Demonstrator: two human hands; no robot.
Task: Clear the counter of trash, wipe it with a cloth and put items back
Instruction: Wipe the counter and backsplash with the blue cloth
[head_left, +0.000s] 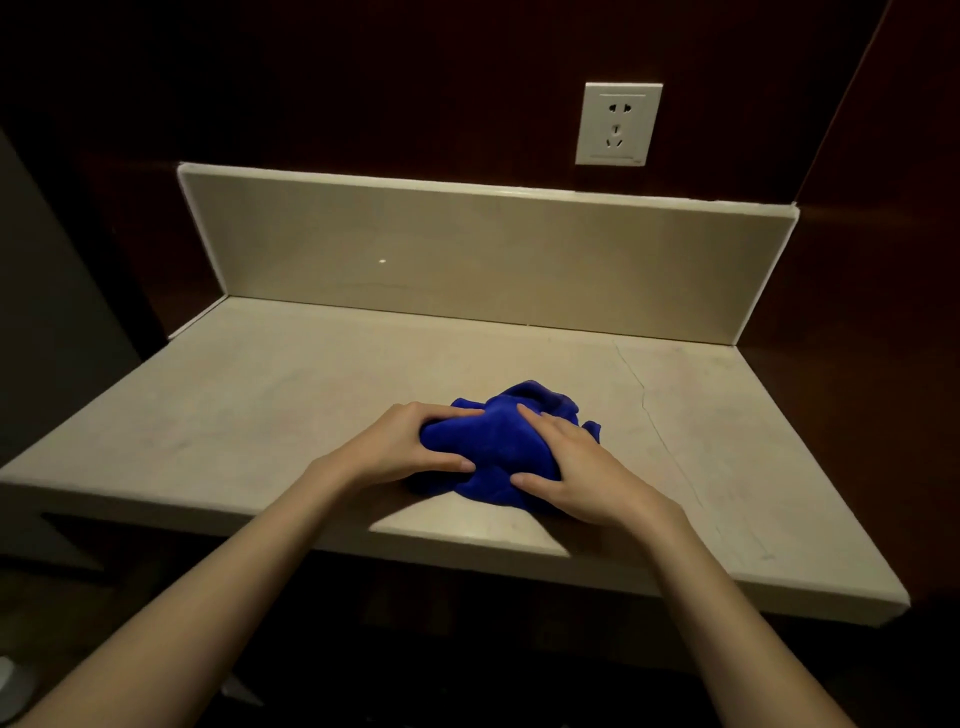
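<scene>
Dim alcove, dark reddish-brown wall panels (415, 78) behind and to the right. Pale beige stone counter (234, 395) with a matching raised backsplash (467, 249) along the back and a short return at the left. Thin hairline crack (644, 400) running across the counter's right part, from near the backsplash toward the front edge. White wall socket (618, 123) above the backsplash, toward the right; nothing plugged in, no legible brand or writing on its plate. Tiny bright glint on the backsplash, left of centre.

Bunched blue cloth (493, 447) lying on the counter near the front edge, slightly right of centre. Left hand (410, 447) gripping the cloth's left side, fingers curled over the top and thumb tucked against the near fold. Right hand (571, 467) laid on the cloth's right side, fingers stretched across the fabric, thumb pressed into the near edge. Hands close together, with cloth showing between them. Bare forearms reaching in from the bottom corners.
</scene>
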